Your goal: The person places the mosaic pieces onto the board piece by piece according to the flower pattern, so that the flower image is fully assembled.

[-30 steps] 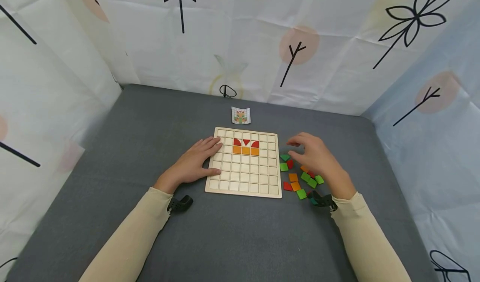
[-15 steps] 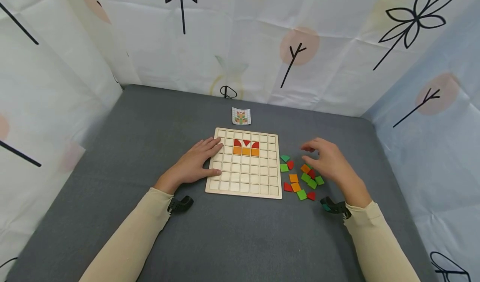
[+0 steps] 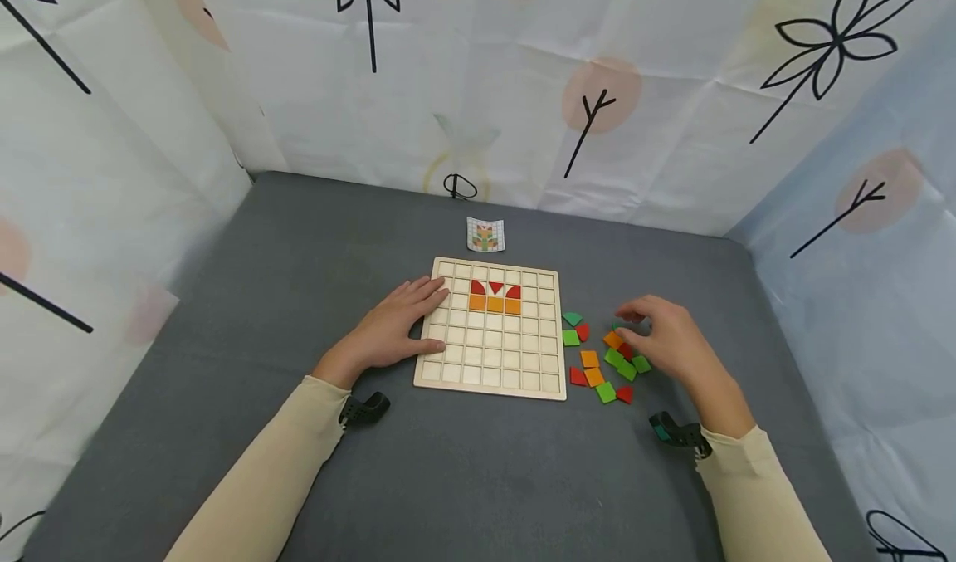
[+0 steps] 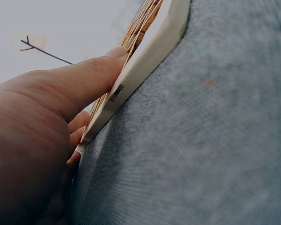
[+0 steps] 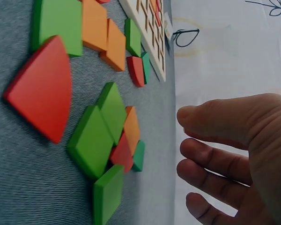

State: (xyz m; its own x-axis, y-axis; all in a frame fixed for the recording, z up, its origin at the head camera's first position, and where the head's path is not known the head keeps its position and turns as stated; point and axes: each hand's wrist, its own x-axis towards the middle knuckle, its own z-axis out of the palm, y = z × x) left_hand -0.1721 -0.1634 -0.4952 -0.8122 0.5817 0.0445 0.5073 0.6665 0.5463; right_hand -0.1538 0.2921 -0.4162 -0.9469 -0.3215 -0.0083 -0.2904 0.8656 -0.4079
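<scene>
My left hand (image 3: 392, 321) rests on the left edge of a wooden grid board (image 3: 489, 363), fingers spread and straight, the thumb on its frame in the left wrist view. Set in the board's upper middle are a row of orange squares (image 3: 495, 305) and, above it, a row of red shapes (image 3: 496, 287). Above the loose pieces to the right hovers my right hand (image 3: 665, 334), fingers loosely bent, nothing between thumb and fingertips. Below it in the right wrist view lie green squares (image 5: 91, 140), an orange square (image 5: 132, 124) and a red rounded piece (image 5: 42, 91).
A small pattern card (image 3: 485, 235) lies behind the board. More loose pieces lie along the board's right side, among them an orange square (image 3: 590, 359) and a dark green piece (image 3: 573, 319). Patterned cloth (image 3: 493, 89) surrounds the grey table (image 3: 478, 479).
My right hand has moved rightward and toward me, from beside the board's edge to over the far right pieces, uncovering some near ones. My left hand has stayed on the board.
</scene>
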